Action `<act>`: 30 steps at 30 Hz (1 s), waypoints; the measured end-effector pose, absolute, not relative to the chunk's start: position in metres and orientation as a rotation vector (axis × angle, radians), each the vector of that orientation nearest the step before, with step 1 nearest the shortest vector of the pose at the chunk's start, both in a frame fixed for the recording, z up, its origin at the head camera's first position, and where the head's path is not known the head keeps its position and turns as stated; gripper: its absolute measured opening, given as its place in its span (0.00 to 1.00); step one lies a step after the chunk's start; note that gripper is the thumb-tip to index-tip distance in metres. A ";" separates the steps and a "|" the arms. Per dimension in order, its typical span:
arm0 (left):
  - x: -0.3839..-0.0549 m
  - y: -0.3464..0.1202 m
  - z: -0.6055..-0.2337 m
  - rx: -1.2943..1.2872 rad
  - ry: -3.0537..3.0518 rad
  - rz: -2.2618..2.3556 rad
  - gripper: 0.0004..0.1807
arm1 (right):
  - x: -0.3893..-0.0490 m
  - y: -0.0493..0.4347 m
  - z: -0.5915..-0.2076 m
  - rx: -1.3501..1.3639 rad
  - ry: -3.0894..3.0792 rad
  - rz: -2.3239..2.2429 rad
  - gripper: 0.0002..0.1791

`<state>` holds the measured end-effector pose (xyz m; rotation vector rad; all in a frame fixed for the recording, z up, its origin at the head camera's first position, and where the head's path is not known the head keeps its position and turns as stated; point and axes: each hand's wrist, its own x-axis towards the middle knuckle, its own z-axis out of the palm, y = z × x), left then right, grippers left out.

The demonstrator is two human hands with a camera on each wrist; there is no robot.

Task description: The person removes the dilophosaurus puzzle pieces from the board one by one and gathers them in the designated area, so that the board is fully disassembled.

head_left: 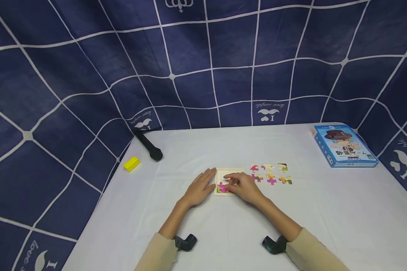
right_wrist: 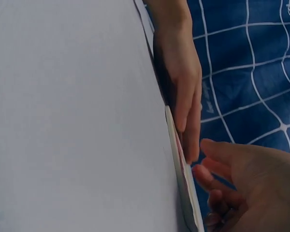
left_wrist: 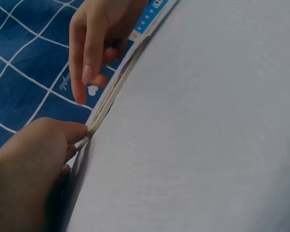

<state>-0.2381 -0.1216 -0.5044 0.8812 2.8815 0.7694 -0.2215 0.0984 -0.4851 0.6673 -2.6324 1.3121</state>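
Note:
A shallow puzzle tray (head_left: 220,194) with a pale rim lies on the white table. Pink and green jigsaw pieces (head_left: 221,188) fill part of its near side. My left hand (head_left: 198,190) rests along the tray's left edge, fingers extended; in the left wrist view its thumb is right at the rim. Over the tray's right half is my right hand (head_left: 245,186), its thumb and index finger apart and the other fingers bent. Nothing shows between those fingertips in the right wrist view, where the right hand (right_wrist: 251,181) hovers beside the rim.
Several loose jigsaw pieces (head_left: 271,180) lie in two rows right of the tray. Farther right stands a blue box (head_left: 346,146) with a cartoon figure. A black microphone (head_left: 152,149) and a yellow block (head_left: 132,164) lie at the left. A dark blue checked curtain (head_left: 230,86) surrounds the table.

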 end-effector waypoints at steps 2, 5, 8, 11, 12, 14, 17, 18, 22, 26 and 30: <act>-0.237 -0.121 -0.505 0.907 2.904 0.720 0.32 | -0.222 0.094 -0.488 0.694 -2.656 1.319 0.17; -0.236 -0.121 -0.505 0.931 2.926 0.672 0.31 | -0.221 0.091 -0.492 0.710 -2.710 1.257 0.21; -0.236 -0.121 -0.505 0.939 2.938 0.661 0.31 | -0.220 0.088 -0.492 0.717 -2.750 1.163 0.24; -0.236 -0.121 -0.505 0.955 2.949 0.649 0.31 | -0.219 0.086 -0.490 0.712 -2.768 1.113 0.23; -0.236 -0.121 -0.505 0.963 2.950 0.655 0.30 | -0.218 0.086 -0.490 0.715 -2.768 1.105 0.22; -0.236 -0.122 -0.505 0.968 2.952 0.653 0.30 | -0.218 0.085 -0.489 0.720 -2.764 1.100 0.21; -0.236 -0.122 -0.505 0.968 2.952 0.657 0.30 | -0.220 0.085 -0.490 0.733 -2.757 1.099 0.19; -0.236 -0.122 -0.504 0.967 2.951 0.661 0.30 | -0.220 0.085 -0.491 0.735 -2.754 1.105 0.19; -0.236 -0.122 -0.504 0.972 2.947 0.675 0.30 | -0.222 0.086 -0.491 0.728 -2.741 1.143 0.19; -0.235 -0.122 -0.504 0.977 2.945 0.681 0.30 | -0.221 0.086 -0.491 0.719 -2.729 1.181 0.18; -0.235 -0.122 -0.503 0.980 2.943 0.680 0.30 | -0.221 0.086 -0.491 0.716 -2.700 1.222 0.19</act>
